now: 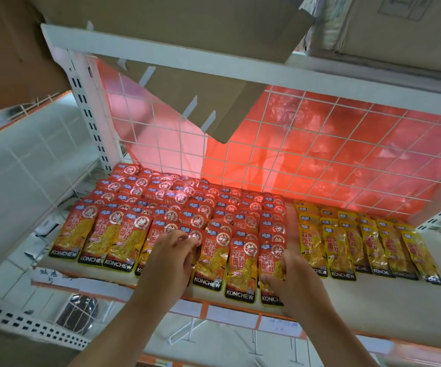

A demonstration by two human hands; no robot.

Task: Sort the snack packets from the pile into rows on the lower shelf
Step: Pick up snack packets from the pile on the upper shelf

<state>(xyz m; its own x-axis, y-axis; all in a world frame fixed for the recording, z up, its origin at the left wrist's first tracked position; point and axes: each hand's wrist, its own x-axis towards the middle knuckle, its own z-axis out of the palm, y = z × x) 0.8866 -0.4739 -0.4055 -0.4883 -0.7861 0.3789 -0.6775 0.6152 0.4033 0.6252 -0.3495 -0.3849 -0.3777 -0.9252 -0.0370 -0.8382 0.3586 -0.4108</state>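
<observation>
Red packets (177, 207) in rows, yellow packets (346, 242) at three o'clock; left hand (171, 258) pinches a front red packet (210, 260), right hand (293, 279) grips the end red packet (271, 266).

Bright, even light; red glow through the mesh at centre right, wide-angle bending at edges, slight blur throughout.

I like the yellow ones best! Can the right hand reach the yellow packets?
Probably yes. The right hand grips a red packet right beside the yellow packets, and only bare shelf lies between them.
</observation>
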